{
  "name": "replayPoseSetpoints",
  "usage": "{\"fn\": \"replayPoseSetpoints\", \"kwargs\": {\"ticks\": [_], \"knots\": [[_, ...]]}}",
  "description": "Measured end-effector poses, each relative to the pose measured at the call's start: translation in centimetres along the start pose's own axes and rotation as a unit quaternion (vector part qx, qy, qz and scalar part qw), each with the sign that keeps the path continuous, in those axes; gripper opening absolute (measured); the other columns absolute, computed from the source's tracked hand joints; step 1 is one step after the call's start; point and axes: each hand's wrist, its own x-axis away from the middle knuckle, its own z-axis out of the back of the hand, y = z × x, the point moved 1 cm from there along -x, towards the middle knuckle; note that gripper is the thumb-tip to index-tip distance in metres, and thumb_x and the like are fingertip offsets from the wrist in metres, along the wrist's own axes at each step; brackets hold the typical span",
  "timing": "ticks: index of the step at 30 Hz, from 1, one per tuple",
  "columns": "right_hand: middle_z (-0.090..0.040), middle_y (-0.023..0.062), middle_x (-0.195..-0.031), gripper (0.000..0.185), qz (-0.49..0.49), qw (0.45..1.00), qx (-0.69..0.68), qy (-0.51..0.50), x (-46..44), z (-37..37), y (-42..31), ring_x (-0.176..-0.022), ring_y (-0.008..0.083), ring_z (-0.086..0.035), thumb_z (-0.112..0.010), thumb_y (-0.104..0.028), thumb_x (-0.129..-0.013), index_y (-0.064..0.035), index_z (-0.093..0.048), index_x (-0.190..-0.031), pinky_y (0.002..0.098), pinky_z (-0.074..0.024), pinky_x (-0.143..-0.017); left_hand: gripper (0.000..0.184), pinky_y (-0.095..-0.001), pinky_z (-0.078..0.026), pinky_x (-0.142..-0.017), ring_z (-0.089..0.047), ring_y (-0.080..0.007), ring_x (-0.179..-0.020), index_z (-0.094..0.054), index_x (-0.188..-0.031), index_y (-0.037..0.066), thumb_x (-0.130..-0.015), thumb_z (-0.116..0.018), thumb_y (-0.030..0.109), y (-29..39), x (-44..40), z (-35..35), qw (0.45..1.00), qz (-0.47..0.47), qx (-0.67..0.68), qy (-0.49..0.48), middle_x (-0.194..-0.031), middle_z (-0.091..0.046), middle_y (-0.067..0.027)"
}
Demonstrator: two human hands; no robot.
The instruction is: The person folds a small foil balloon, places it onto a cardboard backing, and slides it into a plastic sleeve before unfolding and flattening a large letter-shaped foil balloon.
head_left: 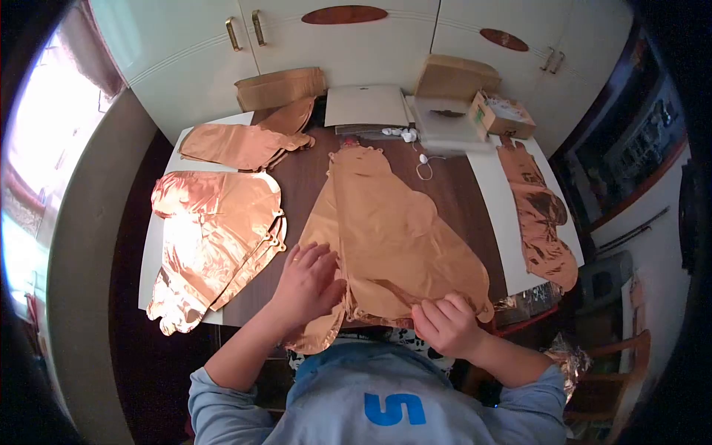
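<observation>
Two bare hands work at the near side of a table [463,185], where a large, flat copper-coloured foil piece [397,230] lies at the centre, narrow toward twelve o'clock and wide toward six. The person's right hand [447,325], at about five o'clock, is closed, with thumb and fingers pinching the near edge of that piece. The left hand [308,284], at about seven, is open, its fingers loosely bent and its thumb apart; it is over the left side of the foil, and whether it touches cannot be told. Another foil layer [317,222] shows beneath the central piece on its left side. At nine o'clock lies a shiny foil stack [215,230] with small ringed tabs along its right edge, and at ten a smaller foil stack [233,146]. A long, creased foil strip [535,211] lies at three. Toward eleven stands a folded brown cardboard piece [278,89]; at twelve is a pale flat box [365,105]. At one o'clock are a thin white cord [424,169], a translucent plastic sheet [451,127] and an open cardboard box [506,117]. Behind everything stand white cabinets [356,41].
</observation>
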Motion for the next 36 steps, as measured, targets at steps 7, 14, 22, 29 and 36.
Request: {"fn": "replayPoseSetpoints", "kwargs": {"ticks": [7,14,22,29,36], "knots": [[-0.066,0.012,-0.083,0.021,0.036,0.999,-0.014,0.019,0.0,-1.0,0.0,-0.07,0.022,-0.06,-0.067,-0.016,-0.078,0.0021,-0.068,-0.09,0.0342,-0.0465,-0.063,0.05,-0.0548,-0.034,-0.111,-0.052,-0.0366,-0.127,-0.059,-0.124,0.001,-0.084,-0.07,0.029,-0.1,-1.8,0.7,1.0,-0.012,0.011,0.014,-0.132,-0.057,-0.02],[-0.065,0.011,-0.082,0.02,0.034,0.999,-0.014,0.017,0.3,-1.1,-0.1,-0.07,0.0217,-0.06,-0.068,-0.016,-0.079,0.0015,-0.068,-0.09,0.0343,-0.0472,-0.064,0.045,-0.0503,-0.035,-0.111,-0.051,-0.0367,-0.126,-0.061,-0.12,0.0,-0.084,-0.069,0.026,0.0,-5.0,0.2,0.999,-0.041,0.035,0.0,-0.131,-0.058,-0.0201],[-0.065,0.0089,-0.082,0.023,0.038,0.999,-0.004,-0.002,0.7,-1.1,-0.3,-0.071,0.0204,-0.059,-0.069,-0.02,-0.08,0.0002,-0.068,-0.09,0.0353,-0.0475,-0.068,0.037,-0.0472,-0.041,-0.105,-0.053,-0.0373,-0.119,-0.064,-0.112,-0.001,-0.084,-0.069,0.023,-0.2,-9.8,-0.6,0.993,-0.11,0.044,0.02,-0.123,-0.059,-0.0197],[-0.064,0.0086,-0.081,0.027,0.004,0.995,-0.076,-0.07,-0.6,0.6,0.1,-0.068,0.0206,-0.058,-0.068,-0.025,-0.082,0.0001,-0.068,-0.091,0.0366,-0.0464,-0.071,0.036,-0.0457,-0.048,-0.096,-0.055,-0.039,-0.114,-0.064,-0.108,0.003,-0.083,-0.072,0.028,-3.6,-12.9,-5.3,0.986,-0.163,0.014,0.043,-0.119,-0.059,-0.0182],[-0.064,0.0084,-0.081,0.032,0.06,0.996,-0.023,-0.057,0.4,-1.8,0.9,-0.07,0.0207,-0.06,-0.071,-0.032,-0.082,-0.0016,-0.068,-0.091,0.0373,-0.0458,-0.073,0.032,-0.0453,-0.048,-0.094,-0.055,-0.0368,-0.112,-0.063,-0.099,0.003,-0.081,-0.073,0.027,-4.9,-13.4,-5.8,0.986,-0.137,0.058,0.071,-0.114,-0.059,-0.0168]]}}
